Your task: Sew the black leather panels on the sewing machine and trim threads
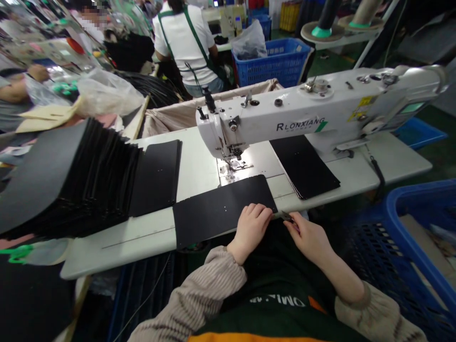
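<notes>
from far left i've got a tall stack of black panels [39, 175], a thinner pile [156, 173] just beside it on the counter [192, 166]. next, a single black panel [210, 211] lies flat along the near edge, before the sewing machine [256, 118]. my left hand [251, 228] covers its near right corner; whether that grip pinches, i can't tell. my right hand's [309, 235] grip is closed around small snips [287, 217]. furthest right, a blue basket [395, 218].
</notes>
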Demonstrator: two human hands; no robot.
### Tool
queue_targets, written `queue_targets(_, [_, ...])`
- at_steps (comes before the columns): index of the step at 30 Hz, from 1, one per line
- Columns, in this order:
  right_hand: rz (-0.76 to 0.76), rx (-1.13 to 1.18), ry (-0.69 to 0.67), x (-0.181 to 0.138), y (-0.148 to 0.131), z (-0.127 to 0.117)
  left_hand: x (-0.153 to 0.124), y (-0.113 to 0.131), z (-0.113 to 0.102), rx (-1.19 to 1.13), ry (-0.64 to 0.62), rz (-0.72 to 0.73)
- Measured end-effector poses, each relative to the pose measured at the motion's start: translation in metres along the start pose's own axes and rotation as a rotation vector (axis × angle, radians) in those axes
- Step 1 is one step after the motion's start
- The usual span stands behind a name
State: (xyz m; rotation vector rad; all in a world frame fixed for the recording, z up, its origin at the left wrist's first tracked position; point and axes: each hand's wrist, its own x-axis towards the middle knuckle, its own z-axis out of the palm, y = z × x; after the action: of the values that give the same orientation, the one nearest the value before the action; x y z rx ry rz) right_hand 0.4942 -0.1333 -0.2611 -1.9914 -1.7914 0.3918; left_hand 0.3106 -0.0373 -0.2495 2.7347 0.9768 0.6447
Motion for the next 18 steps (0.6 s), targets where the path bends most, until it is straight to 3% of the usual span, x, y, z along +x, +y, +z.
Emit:
queue_targets(5, [-0.081, -0.019, -0.033, 0.005, -0.012, 0.001, -0.003, -0.002, 0.000, -0.087, 0.038, -0.071])
queue_targets(18, [-0.049, -0.009, -0.054, 0.012, -0.019, -0.007, -0.003, 0.000, 0.001, -0.079, 0.018, -0.077])
